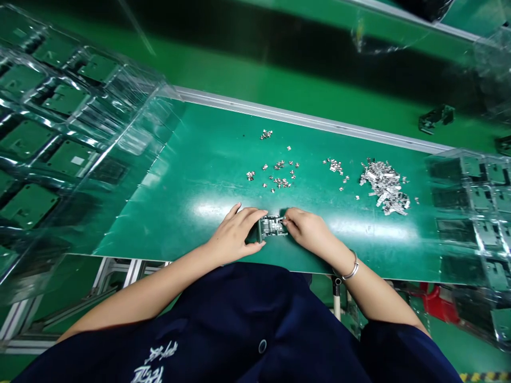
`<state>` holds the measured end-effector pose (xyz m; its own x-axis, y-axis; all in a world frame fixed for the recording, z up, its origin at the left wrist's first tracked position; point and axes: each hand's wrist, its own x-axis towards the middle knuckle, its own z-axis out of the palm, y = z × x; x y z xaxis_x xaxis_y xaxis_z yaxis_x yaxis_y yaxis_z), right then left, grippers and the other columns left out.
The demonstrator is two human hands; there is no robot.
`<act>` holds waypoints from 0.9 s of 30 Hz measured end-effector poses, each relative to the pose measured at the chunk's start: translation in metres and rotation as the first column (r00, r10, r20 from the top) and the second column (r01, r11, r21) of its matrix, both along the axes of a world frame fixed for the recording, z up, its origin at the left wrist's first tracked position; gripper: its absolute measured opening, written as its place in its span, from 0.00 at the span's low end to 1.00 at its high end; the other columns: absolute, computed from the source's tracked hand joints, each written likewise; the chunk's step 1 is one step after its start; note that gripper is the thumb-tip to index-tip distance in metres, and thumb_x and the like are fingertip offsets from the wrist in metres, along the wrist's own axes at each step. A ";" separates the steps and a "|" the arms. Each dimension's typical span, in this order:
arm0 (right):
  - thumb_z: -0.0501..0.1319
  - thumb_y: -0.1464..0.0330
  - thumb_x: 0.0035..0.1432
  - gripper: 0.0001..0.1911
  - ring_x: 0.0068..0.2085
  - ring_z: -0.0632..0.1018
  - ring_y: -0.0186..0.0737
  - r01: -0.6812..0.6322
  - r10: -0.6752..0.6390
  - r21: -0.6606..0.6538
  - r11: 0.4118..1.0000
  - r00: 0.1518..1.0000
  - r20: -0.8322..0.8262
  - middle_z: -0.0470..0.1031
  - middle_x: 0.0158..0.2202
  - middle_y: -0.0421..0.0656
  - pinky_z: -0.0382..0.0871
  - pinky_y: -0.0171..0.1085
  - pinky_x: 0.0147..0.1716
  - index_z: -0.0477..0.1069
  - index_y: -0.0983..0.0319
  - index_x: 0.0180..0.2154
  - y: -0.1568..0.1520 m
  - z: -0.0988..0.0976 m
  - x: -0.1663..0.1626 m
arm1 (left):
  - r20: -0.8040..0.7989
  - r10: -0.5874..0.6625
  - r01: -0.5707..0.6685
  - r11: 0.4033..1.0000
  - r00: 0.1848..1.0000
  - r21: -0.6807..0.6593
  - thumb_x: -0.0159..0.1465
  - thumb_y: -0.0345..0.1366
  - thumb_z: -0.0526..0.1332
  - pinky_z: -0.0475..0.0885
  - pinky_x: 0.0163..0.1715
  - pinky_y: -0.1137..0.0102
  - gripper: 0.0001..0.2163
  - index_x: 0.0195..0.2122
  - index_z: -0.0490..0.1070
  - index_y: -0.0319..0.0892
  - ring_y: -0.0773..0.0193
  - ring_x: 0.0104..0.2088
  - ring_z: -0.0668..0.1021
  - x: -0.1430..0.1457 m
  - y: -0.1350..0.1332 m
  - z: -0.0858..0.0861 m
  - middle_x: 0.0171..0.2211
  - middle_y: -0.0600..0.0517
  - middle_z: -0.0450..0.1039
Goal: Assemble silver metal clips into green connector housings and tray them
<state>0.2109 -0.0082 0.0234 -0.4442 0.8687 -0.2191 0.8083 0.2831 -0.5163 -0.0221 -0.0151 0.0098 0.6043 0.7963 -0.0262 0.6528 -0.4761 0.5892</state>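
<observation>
Near the front edge of the green work surface sits a small dark assembly (273, 226) with metal parts on its face. My left hand (238, 232) grips it from the left, thumb on the near side and fingers on the far side. At its right end is my right hand (307, 229), fingers pinched together at the assembly; whatever is in the pinch is too small to make out. Beyond my hands lie loose small metal pieces (281, 183) in scattered clusters.
A heap of shiny metal parts (384, 183) lies to the right on the green table (207, 154). Clear plastic trays with green-looking units stand at left (131, 125) and right (459, 154). A metal rail (279, 114) borders the back; another dark assembly (436, 118) sits beyond it.
</observation>
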 end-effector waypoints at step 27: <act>0.54 0.70 0.65 0.07 0.50 0.73 0.37 -0.149 0.230 0.482 0.863 0.966 -0.114 0.77 0.43 0.42 0.50 0.49 0.62 0.70 0.58 0.40 -0.032 0.013 -0.024 | 0.090 0.002 -0.020 0.978 0.996 0.206 0.61 0.42 0.60 0.60 0.59 0.46 0.34 0.64 0.44 0.46 0.46 0.60 0.67 0.000 0.006 -0.002 0.60 0.40 0.63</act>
